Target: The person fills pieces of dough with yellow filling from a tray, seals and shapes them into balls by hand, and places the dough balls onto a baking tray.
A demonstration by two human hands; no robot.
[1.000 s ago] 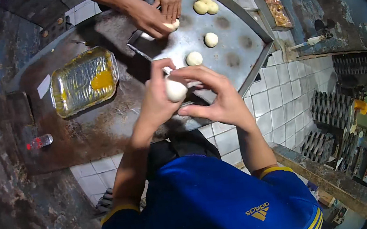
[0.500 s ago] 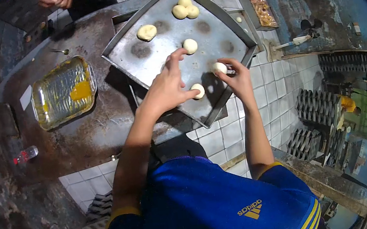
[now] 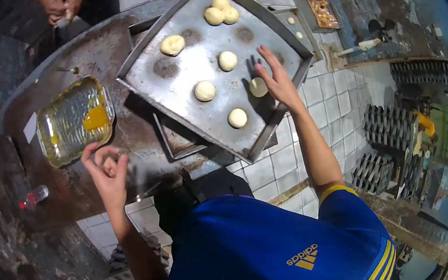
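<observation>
A large square metal baking tray (image 3: 193,67) lies tilted across the table. On it, three separate pale dough balls (image 3: 228,61) sit near the middle, and a fourth dough ball (image 3: 257,87) lies beside my right hand (image 3: 278,84). That hand is open, fingers stretched, partly covering this ball. Farther back are a cluster of three dough balls (image 3: 221,11) and a creased, flatter dough piece (image 3: 173,45). My left hand (image 3: 106,174) is off the tray, its fingers loosely curled and apart, with nothing visible in them. It is closest to a shiny shallow pan (image 3: 71,117) holding yellow liquid (image 3: 96,117).
Another person's hands (image 3: 63,7) grip something unclear at the far left. A small red-capped bottle (image 3: 36,196) lies at the table's left. Another metal tray (image 3: 170,138) sits beneath the baking tray. A filled rectangular tin (image 3: 317,8) stands at the far right.
My left hand has swung left from the tray to the pan's near edge. A dough ball it covered now shows. My right hand has let go of its ball and spread its fingers.
</observation>
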